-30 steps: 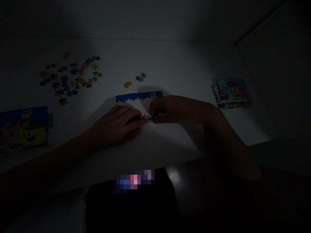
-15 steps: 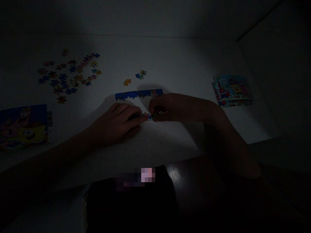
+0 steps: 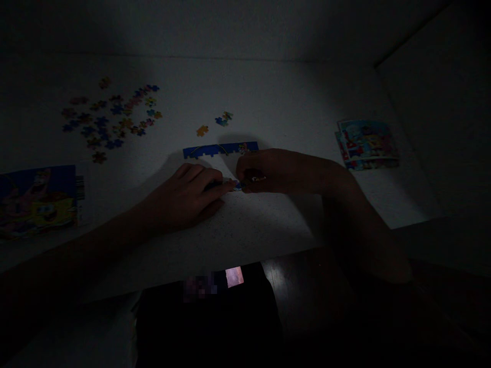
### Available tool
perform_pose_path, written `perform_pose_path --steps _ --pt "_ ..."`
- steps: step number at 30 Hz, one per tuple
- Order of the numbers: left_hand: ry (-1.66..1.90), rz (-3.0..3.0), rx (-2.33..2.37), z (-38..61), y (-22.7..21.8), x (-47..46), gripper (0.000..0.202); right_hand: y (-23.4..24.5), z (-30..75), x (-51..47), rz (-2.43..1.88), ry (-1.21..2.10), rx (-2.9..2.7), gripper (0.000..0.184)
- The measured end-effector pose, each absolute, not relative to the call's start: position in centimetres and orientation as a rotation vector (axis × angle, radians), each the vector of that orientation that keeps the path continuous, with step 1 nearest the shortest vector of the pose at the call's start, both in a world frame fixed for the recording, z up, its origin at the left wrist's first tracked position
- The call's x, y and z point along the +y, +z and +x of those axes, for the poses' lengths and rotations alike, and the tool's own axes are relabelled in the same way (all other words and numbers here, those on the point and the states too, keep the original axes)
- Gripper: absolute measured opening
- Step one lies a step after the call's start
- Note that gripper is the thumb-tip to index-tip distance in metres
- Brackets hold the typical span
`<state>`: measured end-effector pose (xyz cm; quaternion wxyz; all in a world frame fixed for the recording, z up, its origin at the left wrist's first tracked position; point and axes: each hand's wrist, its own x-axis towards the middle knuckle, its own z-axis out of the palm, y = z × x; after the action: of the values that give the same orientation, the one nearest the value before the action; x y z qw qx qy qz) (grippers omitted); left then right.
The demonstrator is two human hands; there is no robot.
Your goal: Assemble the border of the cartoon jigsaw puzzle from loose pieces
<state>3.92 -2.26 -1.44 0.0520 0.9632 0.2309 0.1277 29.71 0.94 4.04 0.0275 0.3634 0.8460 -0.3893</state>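
Only a small change has come: the left hand now lies with its fingers straighter and a little apart, reaching low over the table toward a puzzle piece. The piece sits between both hands, near the table's front part; which way it points is too dark to tell. The right hand is curled and seems to pinch the piece, but this cannot be told surely. Just behind them, the blue puzzle strip has its long axis running left to right.
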Motion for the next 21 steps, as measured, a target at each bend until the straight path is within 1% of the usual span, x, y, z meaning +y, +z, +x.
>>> perform_pose_path --steps 21 --pt "0.363 2.970 0.716 4.05 -1.34 -2.36 0.038 4.20 29.63 1.05 1.110 -1.179 2.606 0.008"
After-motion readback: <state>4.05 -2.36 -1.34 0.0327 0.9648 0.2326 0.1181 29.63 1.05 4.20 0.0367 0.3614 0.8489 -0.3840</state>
